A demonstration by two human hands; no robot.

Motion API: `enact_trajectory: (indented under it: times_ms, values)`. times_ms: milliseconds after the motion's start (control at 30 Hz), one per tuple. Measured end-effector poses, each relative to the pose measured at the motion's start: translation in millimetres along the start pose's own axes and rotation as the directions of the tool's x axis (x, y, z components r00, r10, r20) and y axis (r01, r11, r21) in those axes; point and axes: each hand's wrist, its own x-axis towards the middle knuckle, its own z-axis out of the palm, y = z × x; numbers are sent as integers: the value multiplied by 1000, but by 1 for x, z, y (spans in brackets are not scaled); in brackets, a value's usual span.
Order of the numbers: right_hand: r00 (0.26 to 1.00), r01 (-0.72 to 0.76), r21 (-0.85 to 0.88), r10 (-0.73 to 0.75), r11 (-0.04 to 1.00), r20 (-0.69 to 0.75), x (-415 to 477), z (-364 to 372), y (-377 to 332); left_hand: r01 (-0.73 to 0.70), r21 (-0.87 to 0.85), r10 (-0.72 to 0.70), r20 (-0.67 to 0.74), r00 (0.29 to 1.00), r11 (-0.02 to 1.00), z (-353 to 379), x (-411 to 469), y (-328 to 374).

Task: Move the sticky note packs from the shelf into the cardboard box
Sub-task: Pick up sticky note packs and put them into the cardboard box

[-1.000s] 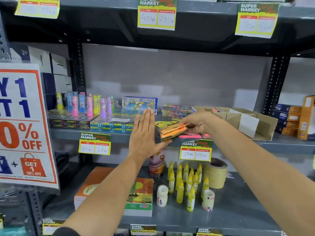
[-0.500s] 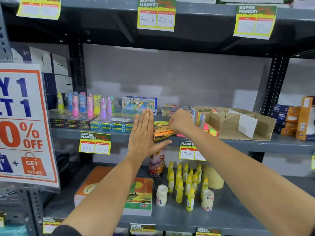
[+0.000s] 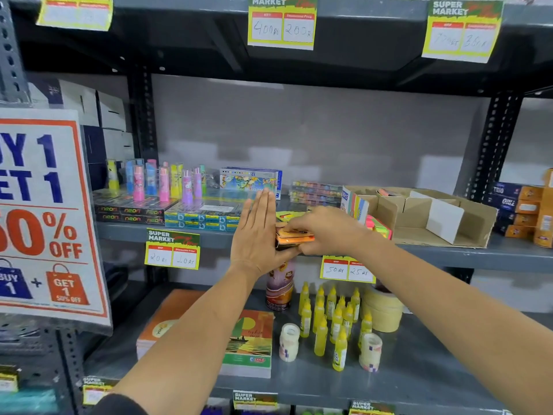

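**Both arms reach to the middle shelf, hands meeting**

The left hand (image 3: 258, 236) stands upright, flat and open, fingers together and pointing up, its back toward the camera and its thumb spread to the right. The right hand (image 3: 324, 229) lies palm down just right of it, fingers curled and pointing left, nearly touching the left palm. Both bare forearms stretch from the near edge, converging.

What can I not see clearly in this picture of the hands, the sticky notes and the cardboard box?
- Head view: the right hand covers most of the orange sticky note stack, so its pack count is unclear.
- The left hand stands flat against the stack's left end and hides it.
- The cardboard box walls hide part of its floor.
- The top-left price tag is blurred and cut off.
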Motion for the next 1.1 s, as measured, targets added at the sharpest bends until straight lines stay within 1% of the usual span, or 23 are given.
enact_trajectory:
  times_ms: [33,67,133,167,233,333,400,467,533,600,700,833,967,1033,1100]
  values:
    - [1000,5,-8,-5,1000,-26,-2,2,0,-1,-8,1,-9,1000,1000,-1,0,1]
    - [998,-9,25,10,1000,-58,-4,2,1,-2,-10,2,-18,1000,1000,-1,0,1]
    - [987,-73,117,88,990,-133,-5,3,7,-6,12,6,-30,1000,1000,-2,-1,3]
    - [979,-104,116,122,988,-164,-5,2,10,-6,28,7,-32,999,1000,-3,-1,3]
    - [976,-123,4,121,992,-181,-4,1,11,-3,37,4,-33,999,999,-3,-2,3]
    - [989,-102,-170,81,980,-123,-1,6,-5,0,13,0,-46,999,1000,-3,-2,3]
    - [994,-92,-224,75,970,-82,3,9,-12,4,9,-3,-42,999,1000,-4,-3,4]
    - [993,-103,-144,93,984,-72,6,7,-8,8,17,-8,-32,999,1000,-5,-3,4]
    - [996,-91,-48,89,995,-28,8,5,1,14,28,-13,-25,1000,999,-6,-3,4]
    - [997,-72,-53,72,996,-8,8,8,3,16,33,-15,-28,999,999,-5,-3,4]
    - [995,-77,-72,72,994,-61,10,15,0,20,24,-19,-42,999,1000,-5,-3,4]
    - [990,-113,-6,112,994,-84,11,18,2,14,4,-14,-64,998,1000,-5,-3,5]
    - [991,-108,51,111,993,-75,12,17,2,21,-14,-22,-54,998,1000,-8,-4,5]
    - [993,-96,122,103,988,-55,13,14,5,22,-12,-23,-37,999,1000,-9,-4,5]
    - [987,-114,266,139,957,-78,14,10,10,22,-8,-23,-27,999,1000,-9,-4,6]
